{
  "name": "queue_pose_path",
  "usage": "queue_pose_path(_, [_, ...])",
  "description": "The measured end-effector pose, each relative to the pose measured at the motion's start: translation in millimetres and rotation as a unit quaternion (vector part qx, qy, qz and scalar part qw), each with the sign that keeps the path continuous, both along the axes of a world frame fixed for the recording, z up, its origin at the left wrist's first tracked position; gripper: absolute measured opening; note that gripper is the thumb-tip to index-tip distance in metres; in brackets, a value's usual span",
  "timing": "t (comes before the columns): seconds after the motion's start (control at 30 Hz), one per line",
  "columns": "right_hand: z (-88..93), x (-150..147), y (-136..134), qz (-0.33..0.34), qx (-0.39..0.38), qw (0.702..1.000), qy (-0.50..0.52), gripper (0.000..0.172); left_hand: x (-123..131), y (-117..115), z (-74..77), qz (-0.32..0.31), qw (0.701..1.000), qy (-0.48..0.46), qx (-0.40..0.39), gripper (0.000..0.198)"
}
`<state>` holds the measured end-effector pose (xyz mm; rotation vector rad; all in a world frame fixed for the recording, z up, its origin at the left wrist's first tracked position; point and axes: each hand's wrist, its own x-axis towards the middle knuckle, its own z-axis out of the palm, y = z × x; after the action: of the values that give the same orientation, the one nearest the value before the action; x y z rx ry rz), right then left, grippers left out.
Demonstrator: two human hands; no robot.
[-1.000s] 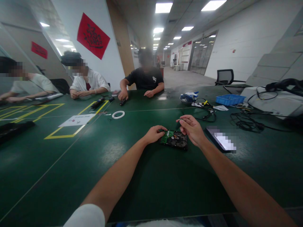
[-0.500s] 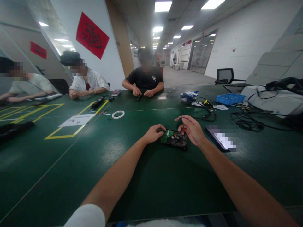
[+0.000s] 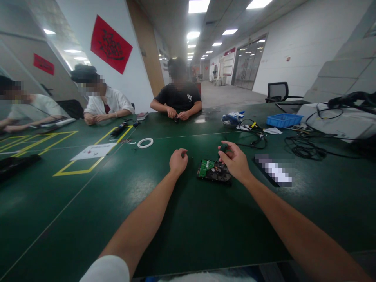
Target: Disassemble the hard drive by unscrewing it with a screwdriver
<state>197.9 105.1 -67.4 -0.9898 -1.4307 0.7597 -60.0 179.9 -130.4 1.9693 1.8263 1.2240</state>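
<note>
A hard drive [image 3: 216,172] lies flat on the green table with its green circuit board [image 3: 205,168] facing up. My right hand [image 3: 236,162] is closed around a small screwdriver [image 3: 223,148] with a dark handle, its lower end pointing down at the drive and partly hidden by my fingers. To the left of the drive, apart from it, my left hand [image 3: 178,162] is closed with thumb and fingertips together; whatever is between them is too small to make out. A tiny dark speck [image 3: 192,158] lies on the table between that hand and the drive.
A phone [image 3: 272,170] lies right of my right hand. Beyond are black cables [image 3: 311,149], a blue tray [image 3: 284,120] and a bagged bundle [image 3: 232,118]. A white ring [image 3: 145,143] and paper sheet [image 3: 93,151] lie left. Several people sit across the table.
My left hand has let go of the hard drive's left edge and moved left. My right hand's fingers have closed around the screwdriver's handle, which now stands out above the drive.
</note>
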Motion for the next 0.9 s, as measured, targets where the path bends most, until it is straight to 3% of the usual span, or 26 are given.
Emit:
queue_pose_path(0.23, [-1.6,-1.4,-2.7,-0.005,0.004,1.0,-0.018,0.05,3.4,-3.5,2.4,-0.08,0.986,0.131,-0.061,0.021])
queue_pose_path(0.9, [-1.9,-1.4,-2.6,0.001,0.005,1.0,-0.016,0.047,7.1,-1.4,4.3,-0.112,0.982,0.121,-0.091,0.014])
